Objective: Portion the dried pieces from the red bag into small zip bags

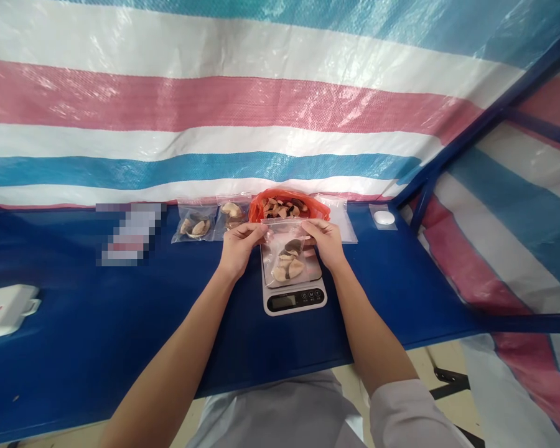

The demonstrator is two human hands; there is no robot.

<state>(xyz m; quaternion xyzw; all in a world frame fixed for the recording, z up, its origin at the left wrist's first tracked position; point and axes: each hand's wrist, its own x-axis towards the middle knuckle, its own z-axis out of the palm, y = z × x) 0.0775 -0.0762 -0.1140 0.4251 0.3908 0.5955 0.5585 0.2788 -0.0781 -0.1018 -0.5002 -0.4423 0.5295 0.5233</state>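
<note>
A clear zip bag [273, 261] hangs between my hands, with several pale and dark slices [290, 261], like dried mushroom, in its lower part. My left hand [237, 247] pinches the bag's upper left corner. At the upper right corner, my right hand [325, 241] pinches the same top edge. Below and behind the bag is a white kitchen scale [295, 307] with a metal platform and a dark display strip. Whether the bag rests on the platform I cannot tell. Just beyond my hands, an open red plastic bag [256, 208] holds many similar slices.
Two filled clear bags, a left one [195, 225] and a right one [231, 214], lie left of the red bag. Flat clear bags [348, 227] are at its right, then a small packet with a white disc [384, 218]. A white power strip [7, 309] sits at the blue table's [135, 311] left.
</note>
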